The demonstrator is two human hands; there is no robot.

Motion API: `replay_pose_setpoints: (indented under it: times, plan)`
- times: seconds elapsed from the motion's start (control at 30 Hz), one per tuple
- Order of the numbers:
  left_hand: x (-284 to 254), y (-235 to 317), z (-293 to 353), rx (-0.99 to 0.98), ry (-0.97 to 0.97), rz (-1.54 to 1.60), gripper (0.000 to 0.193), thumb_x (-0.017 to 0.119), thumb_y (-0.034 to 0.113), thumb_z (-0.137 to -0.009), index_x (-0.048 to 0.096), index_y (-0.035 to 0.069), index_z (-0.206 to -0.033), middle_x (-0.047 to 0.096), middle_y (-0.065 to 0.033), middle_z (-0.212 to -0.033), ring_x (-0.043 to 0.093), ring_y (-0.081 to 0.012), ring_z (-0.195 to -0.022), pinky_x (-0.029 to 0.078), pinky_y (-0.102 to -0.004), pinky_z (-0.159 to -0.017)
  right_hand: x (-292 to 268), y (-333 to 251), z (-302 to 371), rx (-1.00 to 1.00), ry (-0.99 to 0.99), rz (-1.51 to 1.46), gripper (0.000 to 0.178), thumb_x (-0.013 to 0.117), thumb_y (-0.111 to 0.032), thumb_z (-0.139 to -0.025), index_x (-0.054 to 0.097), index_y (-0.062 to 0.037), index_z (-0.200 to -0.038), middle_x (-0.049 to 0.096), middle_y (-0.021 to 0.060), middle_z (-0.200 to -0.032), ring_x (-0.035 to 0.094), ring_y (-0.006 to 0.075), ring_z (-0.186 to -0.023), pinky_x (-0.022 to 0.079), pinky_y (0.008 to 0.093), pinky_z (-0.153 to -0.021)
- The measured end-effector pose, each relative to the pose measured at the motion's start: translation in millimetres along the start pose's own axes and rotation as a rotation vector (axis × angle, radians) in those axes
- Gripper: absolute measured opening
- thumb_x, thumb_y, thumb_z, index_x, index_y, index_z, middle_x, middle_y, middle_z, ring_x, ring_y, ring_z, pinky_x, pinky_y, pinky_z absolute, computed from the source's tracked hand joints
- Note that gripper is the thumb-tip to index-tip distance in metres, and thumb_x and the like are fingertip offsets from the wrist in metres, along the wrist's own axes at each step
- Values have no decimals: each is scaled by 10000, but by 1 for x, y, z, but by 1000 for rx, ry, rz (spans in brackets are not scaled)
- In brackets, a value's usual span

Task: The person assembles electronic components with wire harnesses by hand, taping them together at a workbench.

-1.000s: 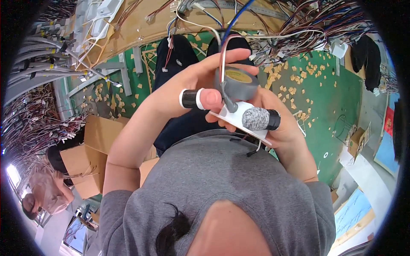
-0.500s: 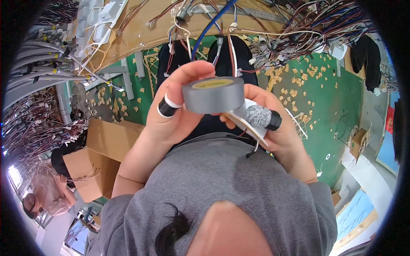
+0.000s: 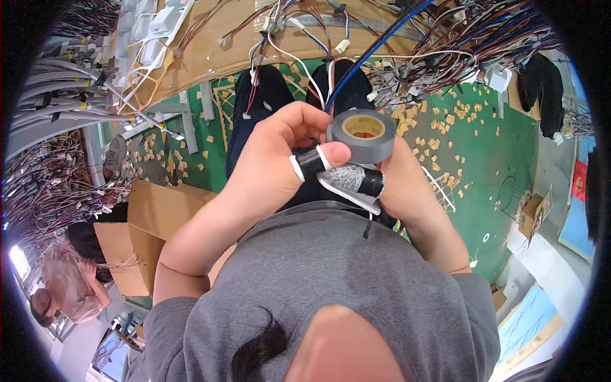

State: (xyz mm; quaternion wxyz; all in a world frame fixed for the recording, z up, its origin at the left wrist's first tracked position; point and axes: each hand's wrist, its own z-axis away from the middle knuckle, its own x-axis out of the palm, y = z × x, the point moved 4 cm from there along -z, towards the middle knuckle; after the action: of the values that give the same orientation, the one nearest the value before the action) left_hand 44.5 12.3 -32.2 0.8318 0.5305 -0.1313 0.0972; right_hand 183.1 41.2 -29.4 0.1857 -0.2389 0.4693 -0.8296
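A roll of grey tape [image 3: 380, 151] with a yellow core sits between my two hands, against the fingers of my right hand. My left hand [image 3: 280, 149] is closed around a bundle of blue, white and brown wires [image 3: 336, 94] coming down from the table. Its thumb, wrapped in black and white, lies across the roll's lower left. My right hand [image 3: 404, 181] is closed on a flat white piece [image 3: 347, 195]; its thumb wears a speckled grey cover with black tape. A short dark-tipped lead [image 3: 367, 228] hangs below. The fingers behind the roll are partly hidden.
A brown-covered table [image 3: 210, 48] ahead carries loose wires and connectors. Grey cables [image 3: 70, 83] are stacked at left, and a wire heap [image 3: 484, 38] lies at right. An open cardboard box [image 3: 137, 254] stands at left. Another person [image 3: 70, 286] is at far left.
The tape roll has moved right and tipped so its core shows more. My left hand has come in over my right thumb, and the blue wire now slants to the right.
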Motion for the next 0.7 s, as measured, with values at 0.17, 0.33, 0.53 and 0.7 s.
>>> replay_pose_setpoints:
  times: [0.17, 0.33, 0.53, 0.7]
  plan:
    - [-1, 2, -7, 5, 59, 112, 274, 667, 67, -761, 516, 11, -983, 589, -44, -851, 539, -88, -764, 427, -217, -697, 0, -2, -8, 8, 3, 72, 479, 757, -138, -673, 540, -15, -1082, 595, 28, -1008, 560, 104, -915, 432, 254, -802]
    - [-8, 5, -8, 60, 126, 164, 211, 626, 26, -782, 528, -4, -967, 597, -55, -854, 557, -97, -763, 446, -223, -703, -3, 9, -9, 5, 57, -108, 574, 764, -140, -663, 486, -12, -1148, 566, 47, -1037, 548, 124, -928, 429, 266, -803]
    - [-11, 8, -12, 237, 175, -254, 129, 555, -33, -813, 557, -10, -940, 604, -40, -830, 568, -103, -761, 450, -229, -691, 9, -10, -7, -583, 388, 790, 441, 707, -70, -639, 492, -44, -1023, 508, 92, -933, 526, 215, -898, 412, 320, -758]
    - [-22, 7, -2, -99, 138, -11, 100, 590, -21, -779, 569, -7, -876, 601, -46, -774, 548, -92, -670, 445, -213, -634, 7, 2, -10, -570, 239, 679, 381, 608, -46, -685, 523, -71, -1056, 583, 68, -800, 547, 251, -850, 345, 338, -792]
